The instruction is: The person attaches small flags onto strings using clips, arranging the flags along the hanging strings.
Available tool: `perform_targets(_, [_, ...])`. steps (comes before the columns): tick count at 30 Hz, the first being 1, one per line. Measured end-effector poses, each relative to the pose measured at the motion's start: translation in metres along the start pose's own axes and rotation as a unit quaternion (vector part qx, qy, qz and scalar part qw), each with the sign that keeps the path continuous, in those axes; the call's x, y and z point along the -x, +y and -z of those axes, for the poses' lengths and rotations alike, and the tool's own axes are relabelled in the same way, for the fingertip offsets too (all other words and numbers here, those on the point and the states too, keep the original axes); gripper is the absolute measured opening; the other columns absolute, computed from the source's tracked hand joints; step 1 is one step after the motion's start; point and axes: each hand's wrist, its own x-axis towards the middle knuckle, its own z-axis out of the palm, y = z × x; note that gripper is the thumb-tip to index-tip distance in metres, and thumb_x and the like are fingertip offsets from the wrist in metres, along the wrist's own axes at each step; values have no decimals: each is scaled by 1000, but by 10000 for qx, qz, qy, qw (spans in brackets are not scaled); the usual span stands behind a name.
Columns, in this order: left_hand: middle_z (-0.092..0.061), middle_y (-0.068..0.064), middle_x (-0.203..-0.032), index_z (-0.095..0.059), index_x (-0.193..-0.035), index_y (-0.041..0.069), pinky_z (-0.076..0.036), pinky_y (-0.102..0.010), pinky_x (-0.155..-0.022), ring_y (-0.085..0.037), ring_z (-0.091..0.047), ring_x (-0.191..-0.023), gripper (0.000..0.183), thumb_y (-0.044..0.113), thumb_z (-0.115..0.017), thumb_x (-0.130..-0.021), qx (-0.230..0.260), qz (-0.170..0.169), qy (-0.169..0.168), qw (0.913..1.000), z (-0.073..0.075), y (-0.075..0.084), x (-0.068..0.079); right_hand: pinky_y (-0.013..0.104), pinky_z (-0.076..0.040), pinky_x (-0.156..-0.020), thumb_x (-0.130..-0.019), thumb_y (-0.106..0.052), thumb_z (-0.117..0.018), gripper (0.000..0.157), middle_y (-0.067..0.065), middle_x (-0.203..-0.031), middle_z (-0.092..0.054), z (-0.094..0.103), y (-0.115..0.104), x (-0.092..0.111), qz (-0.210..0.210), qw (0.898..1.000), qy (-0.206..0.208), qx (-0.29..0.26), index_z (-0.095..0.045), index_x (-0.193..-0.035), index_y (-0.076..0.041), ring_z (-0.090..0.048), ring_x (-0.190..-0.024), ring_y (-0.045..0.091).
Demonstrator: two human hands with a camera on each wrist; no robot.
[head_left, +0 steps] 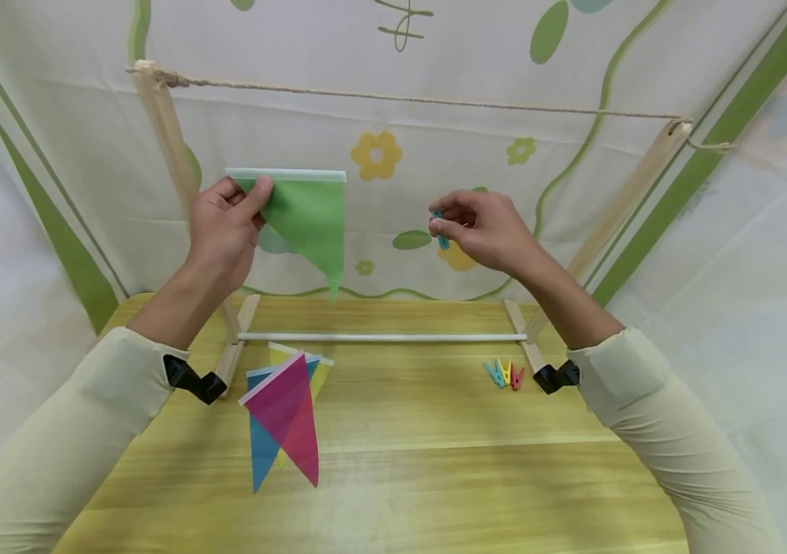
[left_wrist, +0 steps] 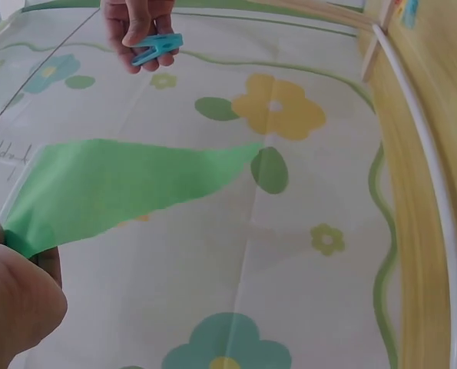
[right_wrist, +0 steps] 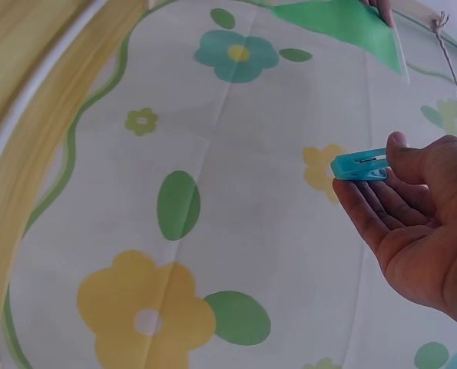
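Note:
My left hand [head_left: 225,223] pinches a green triangular pennant [head_left: 313,215] near the left end of its white top edge. The pennant hangs point down, below the twine [head_left: 379,97] strung between two wooden posts. In my right hand [head_left: 486,229], thumb and fingers pinch a light-blue clothespin [head_left: 442,234]; the right wrist view shows the clothespin [right_wrist: 359,164] between the thumb and fingertips. A gap separates the two hands, both raised over the table. Pink [head_left: 284,408], blue [head_left: 263,446] and yellow [head_left: 320,375] pennants lie overlapping on the table at the left.
Blue, yellow and red clothespins [head_left: 506,374] lie on the wooden table [head_left: 435,477] at the right. A white rod [head_left: 379,338] joins the feet of the left post [head_left: 170,127] and right post [head_left: 631,204]. Behind stands a flower-printed cloth [head_left: 296,131].

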Motion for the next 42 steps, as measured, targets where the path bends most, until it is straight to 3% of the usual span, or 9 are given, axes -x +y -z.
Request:
perform_targets(5, [-77, -6, -104, -76, -110, -1, -65, -22, -92, -16, -75, -97, 10, 3, -82, -103, 186, 38, 57, 9998, -7, 2, -3, 33, -60, -87, -114, -24, -71, 29, 14, -119, -85, 3, -11, -3, 80, 10000, 42, -16, -77, -138, -8, -80, -105, 28])
perform_targets(11, [-73, -6, -106, -75, -110, 0, -66, -23, -94, -17, -74, -99, 5, 4, -78, -106, 252, -171, 59, 9995, -13, 6, -6, 23, -56, -83, -114, -23, -72, 28, 14, -117, -85, 8, -22, -5, 202, 9996, 183, -109, -78, -136, -9, -79, -104, 27])
perform_targets(18, [-73, -7, -109, -77, -112, 0, -66, -24, -98, -18, -75, -103, 8, 5, -78, -106, 522, -277, 226, 9980, -20, 9, -12, 22, -57, -80, -113, -22, -73, 28, 12, -115, -85, 12, -33, -8, 469, 9981, 355, -187, -78, -136, -8, -78, -99, 21])
perform_targets(26, [-75, -8, -110, -78, -113, -2, -66, -25, -101, -20, -77, -104, 10, 5, -78, -106, 935, -341, 167, 9949, -27, 13, -17, 22, -57, -76, -112, -20, -75, 26, 10, -112, -85, 16, -50, -16, 791, 9949, 513, -352, -78, -135, -9, -78, -94, 16])
perform_targets(35, [-73, -9, -107, -78, -107, -2, -67, -25, -94, -19, -76, -98, 4, 1, -75, -107, 1290, -466, 314, 9901, -28, 19, -23, 23, -61, -83, -109, -16, -78, 26, 11, -113, -85, 11, -66, -23, 1063, 9907, 490, -694, -79, -133, -7, -80, -97, 16])
perform_targets(42, [-73, -8, -105, -76, -107, -3, -67, -24, -91, -18, -75, -96, 3, 0, -75, -107, 1439, -526, 344, 9876, -31, 24, -28, 22, -61, -86, -110, -17, -77, 27, 11, -116, -85, 13, -76, -30, 1095, 9903, 559, -648, -79, -134, -6, -82, -101, 16])
